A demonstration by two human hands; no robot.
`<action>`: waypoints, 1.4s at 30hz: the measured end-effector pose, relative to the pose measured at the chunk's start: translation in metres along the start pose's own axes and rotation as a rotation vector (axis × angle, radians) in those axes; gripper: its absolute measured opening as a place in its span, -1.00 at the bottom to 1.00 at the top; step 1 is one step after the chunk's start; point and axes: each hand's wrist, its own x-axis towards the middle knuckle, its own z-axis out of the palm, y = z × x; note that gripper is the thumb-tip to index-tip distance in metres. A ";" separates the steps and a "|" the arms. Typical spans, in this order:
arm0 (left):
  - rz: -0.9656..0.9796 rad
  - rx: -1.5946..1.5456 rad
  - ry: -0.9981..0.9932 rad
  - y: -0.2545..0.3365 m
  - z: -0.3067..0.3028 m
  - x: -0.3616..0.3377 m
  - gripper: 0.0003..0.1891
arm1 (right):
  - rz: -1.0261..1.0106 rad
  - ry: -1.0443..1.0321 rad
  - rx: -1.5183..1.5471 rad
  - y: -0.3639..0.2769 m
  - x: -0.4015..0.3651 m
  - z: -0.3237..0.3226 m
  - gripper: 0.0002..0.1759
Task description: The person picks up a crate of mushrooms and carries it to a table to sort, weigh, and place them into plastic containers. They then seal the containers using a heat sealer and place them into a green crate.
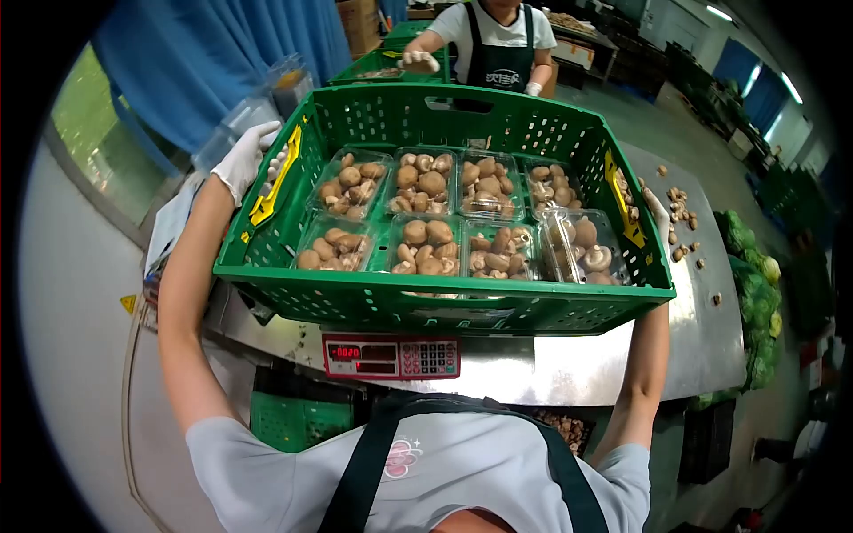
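A green plastic crate (373,302) with yellow handles spans the view in front of me, over the metal table. It holds several clear plastic boxes of brown mushrooms (432,182) in two rows. The front right box (586,253) sits higher than the others and leans over its neighbour. My left hand (247,160), in a white glove, grips the left end, with fingers showing through the opening by the yellow handle. At the opposite end my right hand (657,216), also gloved, holds the crate; its wall hides most of those fingers.
A red digital scale (391,356) rests on the metal table (586,369) below the crate. Loose mushrooms (680,209) lie at right, beside bagged green vegetables (755,302). Across from me stands a co-worker (502,53) in a dark apron, near another green crate (378,67).
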 end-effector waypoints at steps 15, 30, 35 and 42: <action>0.256 -0.019 -0.121 -0.014 -0.016 0.040 -0.60 | -0.143 0.088 -0.141 0.044 -0.027 -0.038 -0.68; 0.859 0.136 0.016 -0.044 -0.098 0.045 -0.59 | -0.374 0.088 -0.377 0.032 -0.037 -0.046 -0.63; 1.307 0.466 0.485 -0.090 -0.090 0.027 -0.64 | -0.450 0.224 -0.542 0.074 -0.069 -0.097 -0.58; 1.451 0.590 0.154 -0.213 0.087 -0.050 -0.69 | -0.247 0.706 -0.925 0.229 -0.233 -0.270 -0.71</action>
